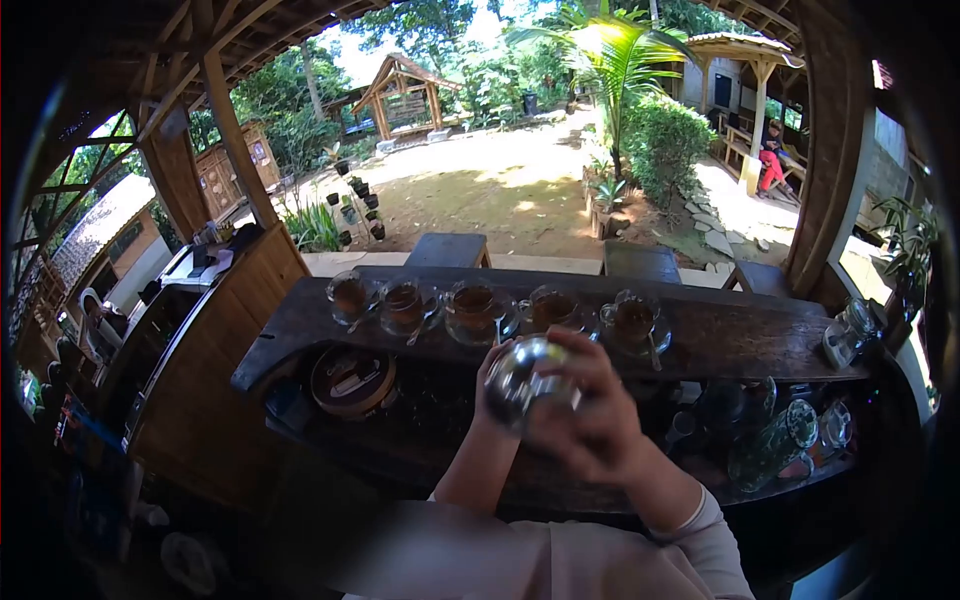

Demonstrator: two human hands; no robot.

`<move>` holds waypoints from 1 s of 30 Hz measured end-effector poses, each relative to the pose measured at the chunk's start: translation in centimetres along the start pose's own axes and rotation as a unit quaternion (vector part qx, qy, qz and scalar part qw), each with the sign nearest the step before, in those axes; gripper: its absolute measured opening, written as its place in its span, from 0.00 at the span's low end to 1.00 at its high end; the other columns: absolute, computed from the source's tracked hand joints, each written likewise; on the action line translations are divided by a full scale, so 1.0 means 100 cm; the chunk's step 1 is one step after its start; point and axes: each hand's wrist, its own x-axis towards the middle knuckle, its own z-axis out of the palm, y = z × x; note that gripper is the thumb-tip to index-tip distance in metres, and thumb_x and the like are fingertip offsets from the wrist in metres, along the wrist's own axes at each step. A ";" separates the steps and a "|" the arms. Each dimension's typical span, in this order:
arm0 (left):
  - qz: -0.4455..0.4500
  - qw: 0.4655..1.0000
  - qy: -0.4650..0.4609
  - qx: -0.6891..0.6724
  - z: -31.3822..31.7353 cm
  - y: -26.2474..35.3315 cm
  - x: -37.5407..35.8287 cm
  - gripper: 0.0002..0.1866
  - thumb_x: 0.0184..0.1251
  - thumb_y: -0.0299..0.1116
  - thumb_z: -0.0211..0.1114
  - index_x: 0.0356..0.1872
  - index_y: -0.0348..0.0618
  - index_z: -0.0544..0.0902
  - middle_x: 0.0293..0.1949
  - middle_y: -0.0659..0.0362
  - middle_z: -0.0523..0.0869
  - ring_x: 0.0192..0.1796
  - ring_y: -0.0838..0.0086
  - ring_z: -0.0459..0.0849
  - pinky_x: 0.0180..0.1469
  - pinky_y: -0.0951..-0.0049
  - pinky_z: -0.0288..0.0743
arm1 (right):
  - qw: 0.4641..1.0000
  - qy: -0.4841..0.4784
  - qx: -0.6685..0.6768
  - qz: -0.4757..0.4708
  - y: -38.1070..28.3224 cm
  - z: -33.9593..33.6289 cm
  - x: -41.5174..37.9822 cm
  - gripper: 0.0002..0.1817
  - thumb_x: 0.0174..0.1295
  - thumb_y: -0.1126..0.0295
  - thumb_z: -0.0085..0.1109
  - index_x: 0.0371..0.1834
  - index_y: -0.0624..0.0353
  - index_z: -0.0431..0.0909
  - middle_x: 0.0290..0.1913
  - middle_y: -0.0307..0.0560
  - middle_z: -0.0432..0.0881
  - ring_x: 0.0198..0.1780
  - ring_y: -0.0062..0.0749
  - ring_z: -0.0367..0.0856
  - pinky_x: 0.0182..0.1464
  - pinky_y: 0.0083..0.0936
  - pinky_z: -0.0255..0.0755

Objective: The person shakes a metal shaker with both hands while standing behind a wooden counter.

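A shiny, rounded metal container [528,378], shaped like a shaker, is held up in front of my chest. My left hand [492,412] grips its left side, partly hidden behind the metal. Over its top and right side wrap the fingers of my right hand [598,410], smeared by motion. Just beyond stand several clear glass cups of brown drink, among them a middle cup [472,300] and a right-hand cup [632,318]. They sit on glass saucers, some with a spoon [655,352].
The dark wooden counter [740,325] has a lower shelf with a round box [352,382], a green-tinted glass jug [775,445] and other glassware. A lidded glass jar [852,332] stands at the right end. Stools [447,249] line the far side. A person [772,160] sits outside, far right.
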 end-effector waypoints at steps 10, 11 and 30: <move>0.094 0.958 0.103 0.249 0.007 -0.030 0.045 0.11 0.65 0.34 0.50 0.40 0.39 0.76 0.38 0.55 0.83 0.43 0.68 0.83 0.47 0.67 0.77 | 0.971 0.184 0.034 0.148 0.021 -0.043 -0.017 0.23 0.45 0.77 0.67 0.46 0.50 0.72 0.54 0.54 0.65 0.61 0.60 0.62 0.60 0.51 0.61; 0.108 0.954 0.063 0.273 0.008 -0.039 0.046 0.11 0.64 0.35 0.51 0.41 0.39 0.76 0.39 0.54 0.82 0.45 0.66 0.82 0.48 0.65 0.77 | 0.987 0.130 -0.027 0.090 0.007 -0.048 -0.016 0.25 0.43 0.75 0.69 0.47 0.47 0.73 0.54 0.53 0.65 0.61 0.59 0.62 0.60 0.51 0.61; -0.188 0.917 -0.177 0.305 0.092 -0.173 0.123 0.13 0.62 0.35 0.59 0.46 0.47 0.72 0.50 0.50 0.74 0.59 0.57 0.71 0.61 0.56 0.68 | 0.901 0.161 -0.375 -0.146 -0.107 -0.117 -0.030 0.38 0.41 0.64 0.76 0.55 0.32 0.62 0.54 0.45 0.70 0.58 0.48 0.70 0.55 0.46 0.72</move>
